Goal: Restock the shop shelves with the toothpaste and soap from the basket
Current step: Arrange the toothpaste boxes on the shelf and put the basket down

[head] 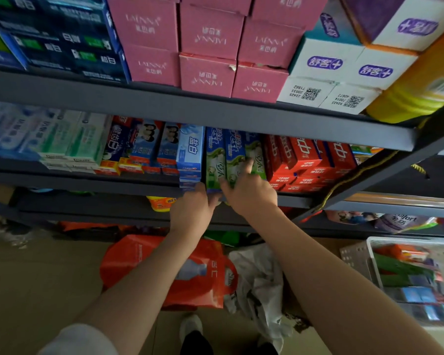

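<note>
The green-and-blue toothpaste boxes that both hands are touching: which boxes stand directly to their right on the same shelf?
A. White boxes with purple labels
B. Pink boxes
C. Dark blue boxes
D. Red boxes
D: on the middle shelf, the red boxes stand just right of the green-and-blue toothpaste boxes that the left hand and right hand are touching.

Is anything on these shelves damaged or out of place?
One pink box on the top shelf has a torn corner, with white card showing at its right edge. Several pink boxes sit upside down, their print inverted. Below, both hands are on the green toothpaste boxes.
</note>
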Tool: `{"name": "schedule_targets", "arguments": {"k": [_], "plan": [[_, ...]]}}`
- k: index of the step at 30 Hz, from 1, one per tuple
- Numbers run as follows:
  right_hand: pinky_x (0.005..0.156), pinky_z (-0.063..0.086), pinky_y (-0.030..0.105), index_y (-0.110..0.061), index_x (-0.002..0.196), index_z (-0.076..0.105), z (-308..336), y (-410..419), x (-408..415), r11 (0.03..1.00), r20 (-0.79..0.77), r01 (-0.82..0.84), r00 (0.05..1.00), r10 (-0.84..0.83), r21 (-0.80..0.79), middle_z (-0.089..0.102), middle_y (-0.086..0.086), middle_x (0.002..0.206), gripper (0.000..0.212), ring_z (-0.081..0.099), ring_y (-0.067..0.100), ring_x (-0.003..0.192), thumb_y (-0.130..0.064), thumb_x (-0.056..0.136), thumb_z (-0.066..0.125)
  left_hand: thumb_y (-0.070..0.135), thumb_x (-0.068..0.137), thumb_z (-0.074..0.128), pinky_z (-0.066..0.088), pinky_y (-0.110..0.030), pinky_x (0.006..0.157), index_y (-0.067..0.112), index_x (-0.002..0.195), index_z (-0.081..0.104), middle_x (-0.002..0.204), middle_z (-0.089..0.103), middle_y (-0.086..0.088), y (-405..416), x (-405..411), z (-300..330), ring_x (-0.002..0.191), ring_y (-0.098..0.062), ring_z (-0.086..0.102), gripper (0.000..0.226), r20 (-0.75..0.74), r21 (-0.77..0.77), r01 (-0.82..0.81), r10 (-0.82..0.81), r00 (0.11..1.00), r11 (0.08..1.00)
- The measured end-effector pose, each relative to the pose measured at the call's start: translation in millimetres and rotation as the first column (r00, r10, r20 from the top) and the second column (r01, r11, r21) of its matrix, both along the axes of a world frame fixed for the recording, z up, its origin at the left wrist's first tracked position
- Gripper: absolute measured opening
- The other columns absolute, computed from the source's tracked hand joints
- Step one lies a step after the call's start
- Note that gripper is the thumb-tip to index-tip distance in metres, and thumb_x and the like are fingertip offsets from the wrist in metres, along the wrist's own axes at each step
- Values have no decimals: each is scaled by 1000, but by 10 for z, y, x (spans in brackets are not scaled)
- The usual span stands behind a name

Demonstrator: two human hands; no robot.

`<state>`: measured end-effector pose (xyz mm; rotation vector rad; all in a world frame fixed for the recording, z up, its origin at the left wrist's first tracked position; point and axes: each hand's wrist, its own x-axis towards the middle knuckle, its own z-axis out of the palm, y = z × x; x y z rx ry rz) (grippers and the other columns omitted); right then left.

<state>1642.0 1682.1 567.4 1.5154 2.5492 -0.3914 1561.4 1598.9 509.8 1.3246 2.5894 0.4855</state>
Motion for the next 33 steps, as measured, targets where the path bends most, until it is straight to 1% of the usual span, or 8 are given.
{"name": "schedule_targets", "arguments": {"k": [3,5,8,10,14,20,27,33], "plan": [[57,40,32,-7,147,-5,-41,18,-4,1000,-14,-16,1000,16,9,64,15,106,80,64,32,91,-58,93,26,43,93,41,34,-27,48,7,90,57,76,67,-13,-95,-28,15,69,-30,64,40,18,17,-13,13,1000,1000],[53,43,32,-13,147,6,-46,1,115,989,-61,-70,995,79,131,66,13,97,78,65,32,85,-61,91,29,43,90,49,33,-26,45,7,90,57,72,64,-12,-230,-67,19,63,-30,63,37,30,83,-35,32,999,996],[68,53,42,-12,128,49,-163,16,336,856,-143,-268,921,362,442,62,17,109,67,62,38,95,-54,78,61,31,78,70,35,-25,46,2,92,53,81,60,-13,-361,-159,-5,66,-28,60,36,77,300,-87,67,995,950],[80,53,46,-10,117,59,-294,87,361,749,-82,-425,842,533,509,61,17,117,62,61,38,101,-42,67,77,25,75,74,43,-31,58,-1,100,53,92,58,-17,-335,-229,-2,82,-31,59,42,92,371,-97,68,993,923],[86,52,44,-6,116,61,-425,167,157,690,-77,-528,764,640,495,62,17,121,69,61,33,111,-31,56,85,23,77,73,48,-38,82,-5,118,46,112,57,-21,-235,-322,-38,107,-34,55,57,225,400,-151,63,972,904],[74,57,42,-3,109,65,-471,286,46,675,-141,-521,728,671,523,67,16,113,67,65,32,103,-25,51,88,24,77,72,49,-40,78,3,116,49,113,61,-16,-135,-550,-102,104,-31,59,50,293,372,-57,-59,954,927],[76,56,42,-2,107,65,-519,308,34,673,-168,-501,721,672,544,67,15,114,58,65,31,104,-25,58,85,19,81,68,44,-35,72,0,122,48,118,56,-18,-125,-486,-126,102,-34,58,49,203,386,-6,-78,976,923],[80,55,42,-2,106,64,-515,328,102,685,-178,-529,711,680,500,64,15,120,60,63,31,109,-22,55,87,18,80,69,39,-31,63,-5,107,52,104,60,-22,-103,-436,-133,89,-37,61,39,154,392,-47,-15,988,919]]}}
